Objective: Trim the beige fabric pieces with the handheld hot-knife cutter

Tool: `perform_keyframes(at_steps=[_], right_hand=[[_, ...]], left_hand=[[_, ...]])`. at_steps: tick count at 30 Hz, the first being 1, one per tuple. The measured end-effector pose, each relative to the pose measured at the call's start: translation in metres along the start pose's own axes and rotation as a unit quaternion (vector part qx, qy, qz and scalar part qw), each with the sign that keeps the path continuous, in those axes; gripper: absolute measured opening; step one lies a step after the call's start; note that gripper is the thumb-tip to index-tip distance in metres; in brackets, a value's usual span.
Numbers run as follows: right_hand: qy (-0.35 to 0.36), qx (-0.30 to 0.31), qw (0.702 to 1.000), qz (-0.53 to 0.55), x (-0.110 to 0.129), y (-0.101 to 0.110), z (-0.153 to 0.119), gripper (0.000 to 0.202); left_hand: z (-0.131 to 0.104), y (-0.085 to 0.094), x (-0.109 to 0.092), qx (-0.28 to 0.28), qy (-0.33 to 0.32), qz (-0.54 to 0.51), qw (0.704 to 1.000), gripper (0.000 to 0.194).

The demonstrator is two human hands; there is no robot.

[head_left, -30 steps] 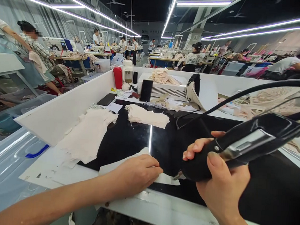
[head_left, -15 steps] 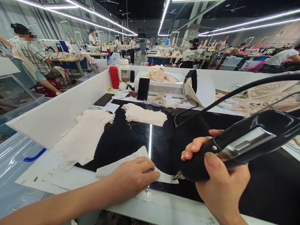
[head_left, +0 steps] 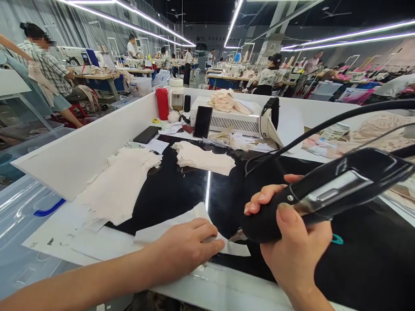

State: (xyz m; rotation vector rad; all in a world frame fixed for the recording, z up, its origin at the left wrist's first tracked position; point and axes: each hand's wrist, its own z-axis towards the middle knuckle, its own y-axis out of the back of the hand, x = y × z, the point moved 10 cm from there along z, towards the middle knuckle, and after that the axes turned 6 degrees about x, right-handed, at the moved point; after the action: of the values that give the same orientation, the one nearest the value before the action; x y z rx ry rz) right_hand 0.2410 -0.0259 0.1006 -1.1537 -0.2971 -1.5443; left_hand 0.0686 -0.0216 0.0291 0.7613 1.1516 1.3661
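Note:
My right hand (head_left: 293, 242) is wrapped round a thick black corded hand tool (head_left: 329, 193) with a silver lever on its side. Its narrow metal tip (head_left: 236, 235) meets the upper edge of a white fabric piece (head_left: 165, 228), just right of my left fingertips. My left hand (head_left: 190, 244) lies over this piece and presses it on the glossy black work surface (head_left: 171, 195), fingers bent a little and the thumb apart from them. To the left rests a stack of cream fabric pieces (head_left: 118, 183). A smaller cream stack (head_left: 203, 157) lies beyond my hands.
A black cable (head_left: 318, 135) arches from the tool over the right side. At the back stand a red bottle (head_left: 162, 103), a phone (head_left: 202, 122) and a white vented box (head_left: 234, 122). A low white wall (head_left: 80, 150) borders the left. A small teal object (head_left: 337, 239) lies right of my wrist.
The tool and my right hand have moved left along the fabric's edge, closer to my left hand. My left hand keeps its place on the fabric. The teal object has come into view.

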Motion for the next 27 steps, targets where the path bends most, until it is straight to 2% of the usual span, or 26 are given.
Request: perform_keyframes(at_steps=[6, 12, 19, 27], right_hand=[[-0.004, 0.01, 1.0, -0.015, -0.001, -0.001, 0.002, 0.039], [0.012, 0.011, 1.0, 0.001, -0.001, -0.005, 0.003, 0.047], [-0.011, 0.003, 1.0, -0.009, -0.007, -0.003, 0.005, 0.041], [-0.018, -0.001, 1.0, 0.002, -0.013, -0.005, 0.007, 0.052]], left_hand=[[0.004, 0.001, -0.002, -0.006, 0.004, 0.009, 1.0, 0.023], [0.004, 0.004, -0.002, -0.024, 0.014, 0.011, 1.0, 0.021], [0.008, 0.006, -0.004, -0.031, 0.03, 0.002, 0.999, 0.021], [0.01, 0.007, -0.006, -0.043, 0.035, 0.005, 0.998, 0.023]])
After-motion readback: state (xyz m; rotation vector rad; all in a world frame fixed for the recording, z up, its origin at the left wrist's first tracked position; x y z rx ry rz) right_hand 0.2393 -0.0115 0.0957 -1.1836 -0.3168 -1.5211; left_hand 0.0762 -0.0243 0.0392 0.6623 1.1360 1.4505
